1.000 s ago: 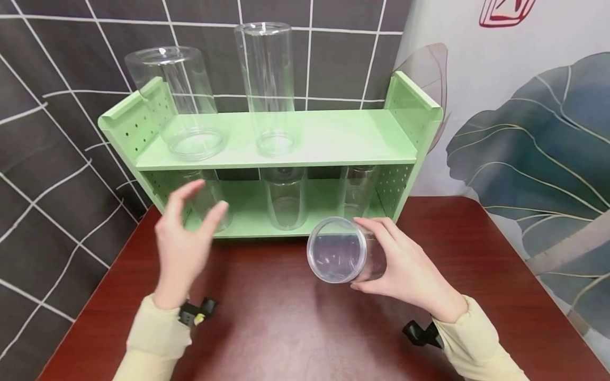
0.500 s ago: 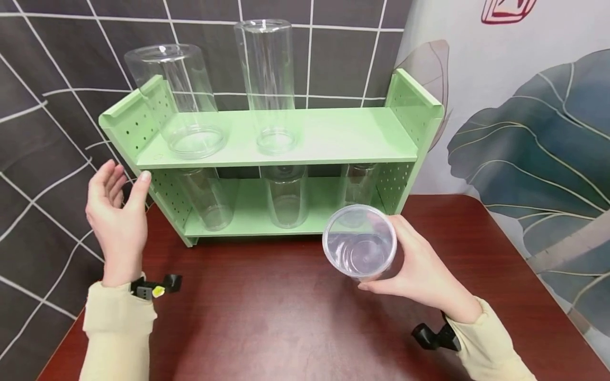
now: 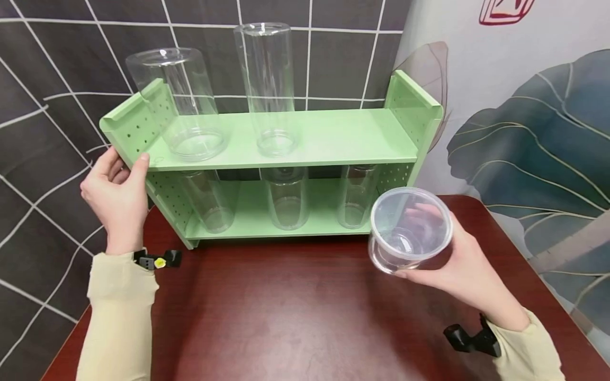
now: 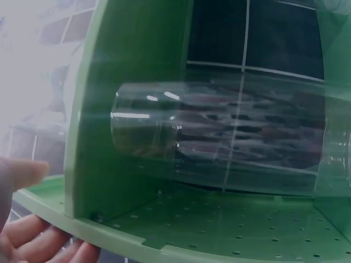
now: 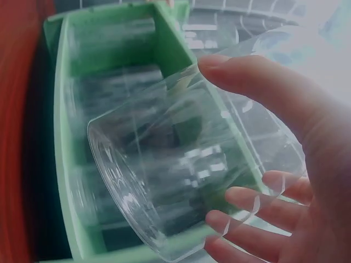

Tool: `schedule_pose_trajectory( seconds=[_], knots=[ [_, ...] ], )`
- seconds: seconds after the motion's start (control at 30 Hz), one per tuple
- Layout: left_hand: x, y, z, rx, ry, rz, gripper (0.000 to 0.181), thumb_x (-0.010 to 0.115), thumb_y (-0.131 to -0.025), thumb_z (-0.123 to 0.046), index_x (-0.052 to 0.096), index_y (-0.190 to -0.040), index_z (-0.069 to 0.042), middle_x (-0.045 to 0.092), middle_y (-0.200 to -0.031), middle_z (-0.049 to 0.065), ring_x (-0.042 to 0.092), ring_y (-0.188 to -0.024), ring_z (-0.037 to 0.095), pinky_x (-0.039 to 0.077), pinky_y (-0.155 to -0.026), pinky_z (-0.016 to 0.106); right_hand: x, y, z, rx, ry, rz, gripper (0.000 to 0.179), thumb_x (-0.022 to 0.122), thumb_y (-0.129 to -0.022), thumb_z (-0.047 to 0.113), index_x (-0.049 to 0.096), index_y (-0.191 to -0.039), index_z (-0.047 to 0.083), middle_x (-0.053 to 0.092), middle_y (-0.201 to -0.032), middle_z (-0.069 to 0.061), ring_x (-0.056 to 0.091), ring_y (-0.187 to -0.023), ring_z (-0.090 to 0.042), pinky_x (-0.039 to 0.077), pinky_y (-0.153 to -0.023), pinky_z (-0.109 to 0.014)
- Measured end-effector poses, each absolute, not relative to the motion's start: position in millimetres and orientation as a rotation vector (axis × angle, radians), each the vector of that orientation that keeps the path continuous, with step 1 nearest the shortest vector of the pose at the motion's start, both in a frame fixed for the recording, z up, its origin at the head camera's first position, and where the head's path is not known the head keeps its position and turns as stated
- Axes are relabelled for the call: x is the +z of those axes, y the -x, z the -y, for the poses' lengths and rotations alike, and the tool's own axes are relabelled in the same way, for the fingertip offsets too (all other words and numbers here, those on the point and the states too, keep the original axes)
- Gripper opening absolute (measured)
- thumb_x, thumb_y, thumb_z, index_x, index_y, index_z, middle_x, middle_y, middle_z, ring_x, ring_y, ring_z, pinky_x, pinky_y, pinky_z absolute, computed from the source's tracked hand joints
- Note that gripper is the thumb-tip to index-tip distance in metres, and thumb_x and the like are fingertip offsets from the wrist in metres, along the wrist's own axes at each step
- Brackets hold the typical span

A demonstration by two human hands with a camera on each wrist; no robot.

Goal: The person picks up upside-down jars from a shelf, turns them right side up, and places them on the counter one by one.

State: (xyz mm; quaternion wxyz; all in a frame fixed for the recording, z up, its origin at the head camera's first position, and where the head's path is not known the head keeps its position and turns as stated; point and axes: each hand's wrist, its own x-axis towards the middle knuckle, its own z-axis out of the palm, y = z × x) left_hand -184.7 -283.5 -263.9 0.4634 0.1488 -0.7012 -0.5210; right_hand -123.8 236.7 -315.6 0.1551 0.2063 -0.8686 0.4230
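A clear plastic jar (image 3: 397, 254) is gripped by my right hand (image 3: 469, 272), tilted with its round end towards me above the table. In the right wrist view the thumb lies on one side of the jar (image 5: 148, 164) and the fingers on the other. My left hand (image 3: 119, 209) holds the left side panel of the green two-tier shelf (image 3: 348, 132). The left wrist view has the thumb in front and fingers (image 4: 46, 244) curled behind the panel's edge. On the top tier stand a wide clear jar (image 3: 197, 143) and a tall narrow one (image 3: 276, 140).
On the lower tier stand a left jar (image 3: 216, 211), a middle jar (image 3: 288, 206) and a right jar (image 3: 355, 206), all clear. A red-brown table (image 3: 286, 301) lies under the shelf. Behind rises a dark tiled wall (image 3: 343, 58).
My left hand has moved left from in front of the lower tier to the shelf's left panel and now holds it. My right hand has carried the jar rightward, its round end turning more upward.
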Motion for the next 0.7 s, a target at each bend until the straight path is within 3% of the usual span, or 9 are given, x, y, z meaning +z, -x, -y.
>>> schedule_pose_trajectory(
  seconds=[0.2,0.4,0.57,0.7],
  knots=[
    [-261,189,286,-1.252,-0.454,1.679,0.033,0.084,-0.083,-0.017,0.079,-0.115,-0.015,0.075,-0.109,0.009,0.070,-0.086,0.002,0.055,-0.082,0.017,-315,123,-264,1.177,-0.480,2.476,0.123,0.104,-0.047,0.003,0.044,-0.152,0.026,0.058,-0.133,-0.001,0.052,-0.118,-0.010,0.037,-0.092,-0.014],
    [-259,190,289,-1.236,-0.482,1.709,0.033,0.087,-0.080,-0.014,0.080,-0.112,-0.013,0.076,-0.100,0.005,0.068,-0.075,-0.002,0.056,-0.077,0.015,-319,126,-289,1.186,-0.383,2.467,0.116,0.100,-0.054,-0.001,0.043,-0.153,0.022,0.056,-0.133,-0.002,0.051,-0.113,-0.011,0.039,-0.084,-0.011],
    [-258,188,292,-1.195,-0.472,1.736,0.032,0.086,-0.079,-0.017,0.080,-0.110,-0.012,0.076,-0.093,-0.001,0.067,-0.072,-0.003,0.055,-0.074,0.013,-328,140,-303,1.232,-0.332,2.460,0.109,0.097,-0.060,-0.002,0.043,-0.153,0.020,0.056,-0.134,-0.006,0.049,-0.117,-0.014,0.037,-0.089,-0.013],
    [-257,187,293,-1.188,-0.458,1.752,0.031,0.086,-0.080,-0.017,0.080,-0.110,-0.011,0.074,-0.089,-0.005,0.066,-0.071,-0.004,0.055,-0.073,0.012,-337,152,-312,1.255,-0.255,2.467,0.104,0.095,-0.068,0.003,0.041,-0.154,0.024,0.054,-0.133,-0.005,0.049,-0.113,-0.014,0.041,-0.084,-0.010]
  ],
)
